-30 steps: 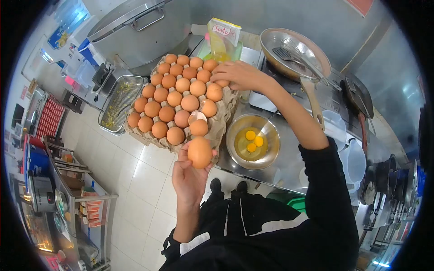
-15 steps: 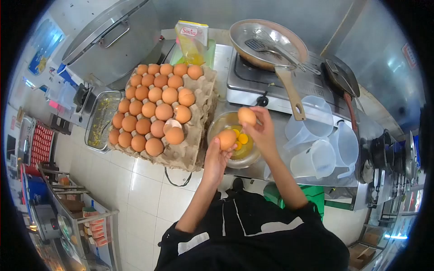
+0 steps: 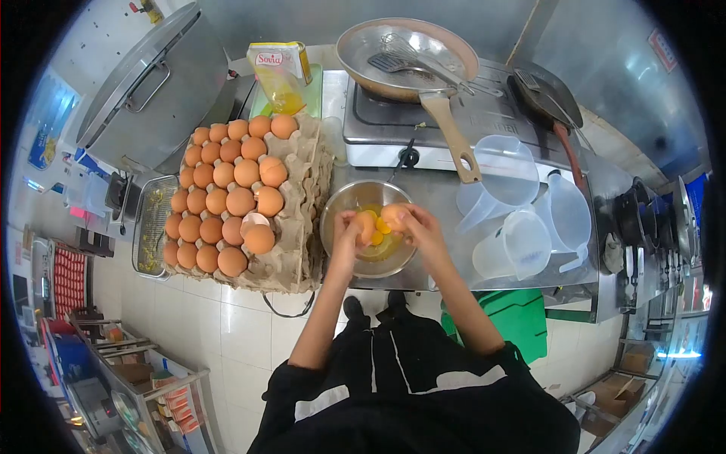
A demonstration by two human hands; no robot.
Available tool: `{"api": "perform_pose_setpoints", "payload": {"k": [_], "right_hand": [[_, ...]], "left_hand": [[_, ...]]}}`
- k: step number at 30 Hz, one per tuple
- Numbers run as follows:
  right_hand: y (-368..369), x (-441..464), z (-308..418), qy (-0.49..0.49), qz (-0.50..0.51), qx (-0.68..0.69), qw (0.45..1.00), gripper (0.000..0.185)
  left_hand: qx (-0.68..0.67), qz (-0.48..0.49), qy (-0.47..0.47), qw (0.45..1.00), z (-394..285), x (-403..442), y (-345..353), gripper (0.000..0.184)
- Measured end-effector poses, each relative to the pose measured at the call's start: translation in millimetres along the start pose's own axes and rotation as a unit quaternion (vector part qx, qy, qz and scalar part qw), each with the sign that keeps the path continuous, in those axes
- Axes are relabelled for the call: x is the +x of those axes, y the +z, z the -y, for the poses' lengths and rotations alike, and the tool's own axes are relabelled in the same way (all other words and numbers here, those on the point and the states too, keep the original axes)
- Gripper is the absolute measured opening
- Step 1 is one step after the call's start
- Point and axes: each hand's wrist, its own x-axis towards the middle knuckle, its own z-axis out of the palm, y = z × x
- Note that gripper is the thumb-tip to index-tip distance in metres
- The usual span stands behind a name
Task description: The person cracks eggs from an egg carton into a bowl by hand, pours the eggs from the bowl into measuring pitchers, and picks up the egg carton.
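My left hand (image 3: 345, 240) grips a brown egg (image 3: 366, 225) over the left part of a metal bowl (image 3: 393, 266). A second brown egg (image 3: 394, 215) is held in the fingers of my right hand (image 3: 425, 233), close beside the first. Whether either shell is cracked, I cannot tell. Inside the bowl lie yellow yolks (image 3: 377, 238) in clear egg white, partly hidden by the eggs and fingers. To the left of the bowl stands a stacked cardboard egg tray (image 3: 300, 227) with rows of brown eggs (image 3: 240, 201). Broken shells (image 3: 255, 220) rest among them.
Behind the bowl is a gas stove (image 3: 378, 140) bearing a frying pan (image 3: 355, 83) whose handle juts forward. Clear plastic jugs (image 3: 510, 246) stand on the right. A large pot (image 3: 144, 91), a Sovia packet (image 3: 281, 79) and a wire basket (image 3: 155, 216) are to the left.
Both hands have come down lower over the bowl, and the two eggs are now nearly side by side, close to the yolks. The camera view has shifted.
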Motion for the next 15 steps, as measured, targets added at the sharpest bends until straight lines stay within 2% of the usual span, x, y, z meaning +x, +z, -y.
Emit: {"api": "perform_pose_setpoints", "payload": {"k": [1, 3, 4, 6, 8, 9, 11, 15], "right_hand": [[-2, 2, 4, 0.019, 0.025, -0.023, 0.999, 0.036], [-5, 9, 6, 0.038, 0.051, -0.046, 0.997, 0.038], [-7, 15, 1, 0.045, 0.084, -0.049, 0.994, 0.036], [-8, 18, -2, 0.053, 0.118, -0.053, 0.99, 0.035], [-9, 19, -2, 0.007, 0.163, -0.141, 0.976, 0.035], [-8, 19, -3, 0.008, 0.163, -0.142, 0.976, 0.035], [-5, 18, -6, -0.095, 0.148, -0.117, 0.977, 0.037], [-15, 26, -12, -0.113, 0.177, -0.155, 0.965, 0.044]], "left_hand": [[0.0, 0.0, 0.0, 1.0, -3, 2, -3, 0.034], [0.18, 0.133, 0.121, 0.967, -9, 8, -6, 0.037], [0.18, 0.132, 0.121, 0.967, -11, 10, -5, 0.037], [0.292, 0.142, 0.117, 0.938, -15, 14, -2, 0.036], [0.304, 0.14, 0.105, 0.937, -20, 12, -2, 0.035], [0.316, 0.138, 0.093, 0.934, -21, 11, -1, 0.034], [0.314, 0.138, 0.12, 0.932, -17, 15, -2, 0.034], [0.352, 0.103, 0.164, 0.916, -25, 13, -2, 0.033]]}}
